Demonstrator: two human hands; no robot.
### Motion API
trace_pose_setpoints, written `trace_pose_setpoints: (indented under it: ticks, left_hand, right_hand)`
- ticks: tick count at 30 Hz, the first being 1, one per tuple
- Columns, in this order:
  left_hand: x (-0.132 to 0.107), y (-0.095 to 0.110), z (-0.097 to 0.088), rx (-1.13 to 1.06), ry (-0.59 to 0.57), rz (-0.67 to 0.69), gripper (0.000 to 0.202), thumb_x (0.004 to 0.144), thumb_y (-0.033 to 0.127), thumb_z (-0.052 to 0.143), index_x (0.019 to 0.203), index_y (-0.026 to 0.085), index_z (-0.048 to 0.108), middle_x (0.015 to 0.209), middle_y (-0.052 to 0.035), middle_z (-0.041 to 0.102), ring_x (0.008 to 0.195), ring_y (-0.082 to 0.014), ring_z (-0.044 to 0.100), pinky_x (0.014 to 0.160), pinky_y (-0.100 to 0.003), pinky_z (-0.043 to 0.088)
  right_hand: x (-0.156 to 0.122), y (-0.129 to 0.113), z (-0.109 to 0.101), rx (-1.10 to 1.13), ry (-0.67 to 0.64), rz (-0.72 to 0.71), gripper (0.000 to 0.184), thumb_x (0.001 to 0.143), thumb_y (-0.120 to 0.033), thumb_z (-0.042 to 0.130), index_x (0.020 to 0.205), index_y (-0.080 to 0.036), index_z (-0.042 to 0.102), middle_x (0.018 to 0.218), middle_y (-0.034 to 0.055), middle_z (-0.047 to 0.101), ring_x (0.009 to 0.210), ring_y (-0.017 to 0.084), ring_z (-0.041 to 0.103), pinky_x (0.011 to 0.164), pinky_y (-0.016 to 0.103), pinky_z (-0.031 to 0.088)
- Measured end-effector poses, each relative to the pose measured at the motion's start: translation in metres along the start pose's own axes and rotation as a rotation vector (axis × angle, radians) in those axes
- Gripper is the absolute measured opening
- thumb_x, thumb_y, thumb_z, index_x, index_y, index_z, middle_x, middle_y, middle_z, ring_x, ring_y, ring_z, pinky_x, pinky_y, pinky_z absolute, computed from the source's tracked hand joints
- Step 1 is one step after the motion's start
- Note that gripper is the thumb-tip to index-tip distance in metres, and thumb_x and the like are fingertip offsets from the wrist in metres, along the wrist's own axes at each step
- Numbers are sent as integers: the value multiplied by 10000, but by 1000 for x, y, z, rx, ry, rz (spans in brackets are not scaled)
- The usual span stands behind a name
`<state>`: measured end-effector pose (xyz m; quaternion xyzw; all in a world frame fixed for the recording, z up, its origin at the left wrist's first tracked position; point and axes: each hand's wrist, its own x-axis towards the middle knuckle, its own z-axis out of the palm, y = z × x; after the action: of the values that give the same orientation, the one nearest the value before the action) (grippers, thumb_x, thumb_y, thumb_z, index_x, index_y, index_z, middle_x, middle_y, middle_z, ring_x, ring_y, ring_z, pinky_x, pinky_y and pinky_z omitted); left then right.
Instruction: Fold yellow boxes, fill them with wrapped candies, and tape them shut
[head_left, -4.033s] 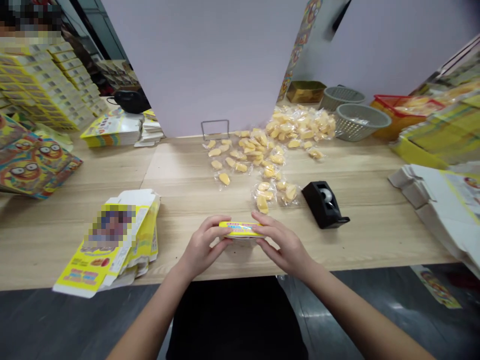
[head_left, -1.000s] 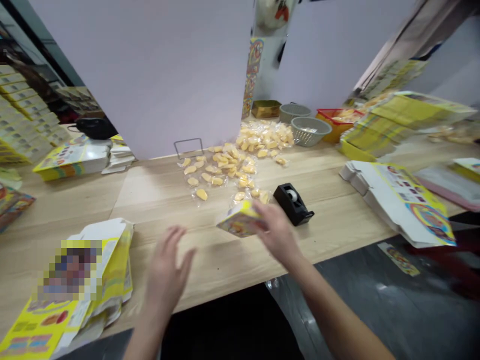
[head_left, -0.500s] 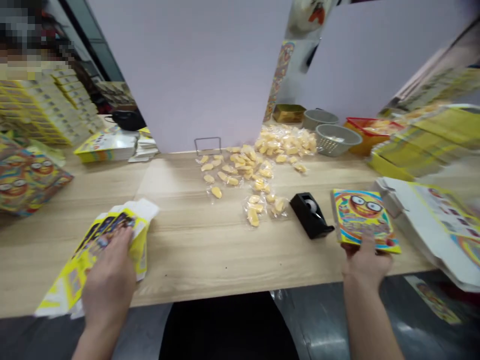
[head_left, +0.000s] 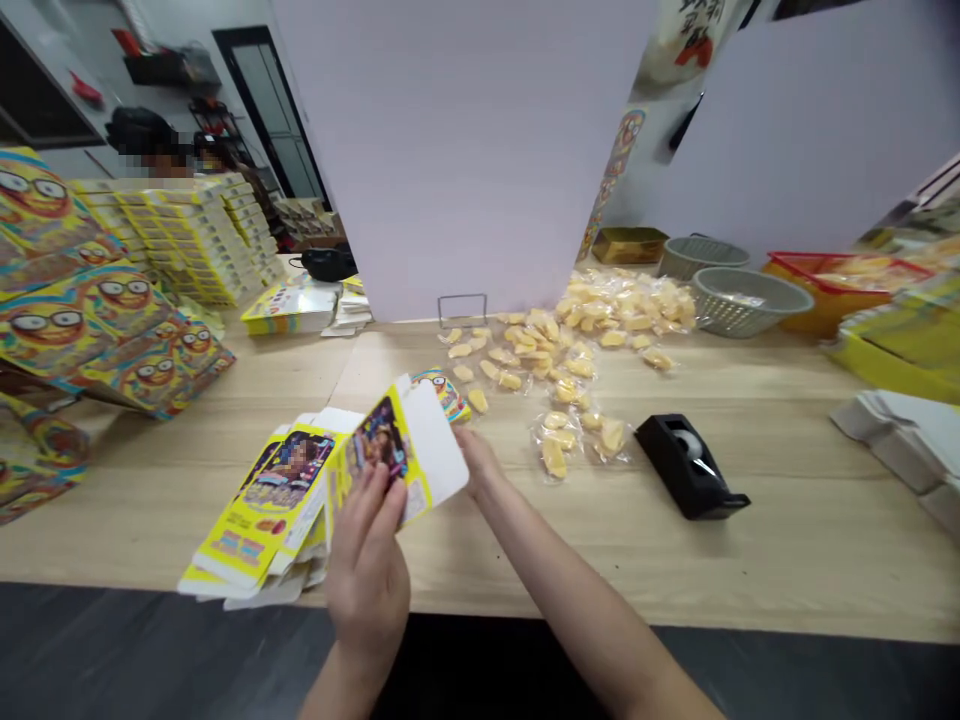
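Note:
My left hand grips a yellow carton, fingers over its printed front. The carton is raised and tilted, its white flap toward the right. My right hand is closed behind that flap, most of its fingers hidden. Past the carton's top edge shows part of a small colourful box with a cartoon face, held by my right hand as far as can be seen. A fanned pile of flat yellow cartons lies left of my left hand.
Wrapped yellow pieces are scattered mid-table. A black tape dispenser stands to the right, near white folded cartons. Grey baskets and a red basket stand behind. Cartoon-printed boxes are stacked left; a person is beyond.
My left hand has lifted a carton off the pile and moved right. My right hand has come in from the right with the small box, now partly behind the carton. The view has shifted left.

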<state>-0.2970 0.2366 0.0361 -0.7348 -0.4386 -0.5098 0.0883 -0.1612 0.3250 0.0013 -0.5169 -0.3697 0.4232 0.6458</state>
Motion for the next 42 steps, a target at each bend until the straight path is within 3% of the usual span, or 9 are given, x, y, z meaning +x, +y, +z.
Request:
trace_pose_setpoints:
  ticks: [7, 14, 19, 21, 25, 29, 33, 37, 42]
  left_hand:
    - [-47, 30, 46, -78, -195, 1, 572, 884, 45, 486, 1402, 280, 426, 1373, -106, 530, 1343, -249, 424, 1085, -464, 394]
    - [-16, 40, 58, -353, -481, -281, 724, 813, 329, 672, 1427, 219, 306, 1445, -184, 435, 1309, -329, 459, 997, -514, 461]
    - [-8, 20, 61, -649, -699, -451, 392, 895, 248, 545, 1279, 266, 467, 1144, -55, 691, 938, -184, 697, 782, -294, 570]
    - [-11, 25, 56, -623, -692, -394, 376, 880, 222, 556, 1249, 279, 509, 1195, -51, 667, 1014, -190, 672, 849, -308, 551]
    - [-9, 33, 46, -810, -804, -374, 386, 897, 365, 543, 1265, 252, 513, 1182, -111, 647, 1055, -217, 647, 911, -377, 523]
    - [-1, 27, 46, -1237, -1063, -360, 1044, 581, 816, 600, 1396, 203, 376, 1245, -171, 580, 1169, -333, 573, 941, -518, 483]
    - [-4, 28, 51, -1399, -1072, -533, 1002, 538, 784, 672, 1319, 185, 492, 1129, -158, 652, 1072, -356, 624, 880, -515, 516]
    - [-16, 35, 58, -1398, -926, -862, 612, 717, 551, 710, 1170, 155, 599, 1001, -137, 712, 924, -308, 684, 824, -460, 548]
    - [-29, 46, 66, -1104, -583, -867, 863, 764, 368, 718, 1447, 293, 196, 1187, -98, 629, 789, -188, 697, 693, -322, 581]
  right_hand:
    - [-77, -14, -72, 236, -219, 160, 496, 844, -606, 517, 1142, -231, 645, 1132, 106, 695, 1037, 261, 654, 862, 443, 537]
    - [-66, -35, -147, -85, -145, 141, 381, 813, -513, 624, 970, -170, 678, 912, 101, 724, 830, 273, 675, 738, 446, 558]
    - [-59, -58, -156, -682, 379, -602, 379, 747, -327, 730, 1071, -215, 569, 1001, 80, 619, 899, 234, 581, 795, 407, 493]
    - [-58, -67, -151, -860, 211, -703, 385, 730, -307, 747, 1055, -219, 559, 980, 73, 609, 909, 238, 567, 812, 406, 475]
    - [-56, -88, -135, -919, -317, -480, 230, 726, -284, 752, 810, -218, 548, 809, 14, 584, 782, 197, 557, 692, 330, 475]
    - [-71, -105, -124, -786, -564, -522, 199, 764, -251, 722, 779, -231, 524, 998, 35, 627, 987, 214, 585, 939, 433, 452]
    - [-91, -98, -127, -683, -402, -589, 225, 750, -231, 727, 869, -255, 538, 1295, 58, 572, 1281, 284, 462, 1116, 569, 263]
    - [-95, -66, -135, -302, 48, -247, 341, 850, -283, 627, 1164, -269, 494, 1305, 108, 571, 1197, 264, 557, 973, 495, 467]
    - [-92, -38, -137, -88, 76, -56, 375, 851, -305, 634, 1207, -282, 517, 1190, 61, 629, 1070, 208, 620, 902, 362, 516]
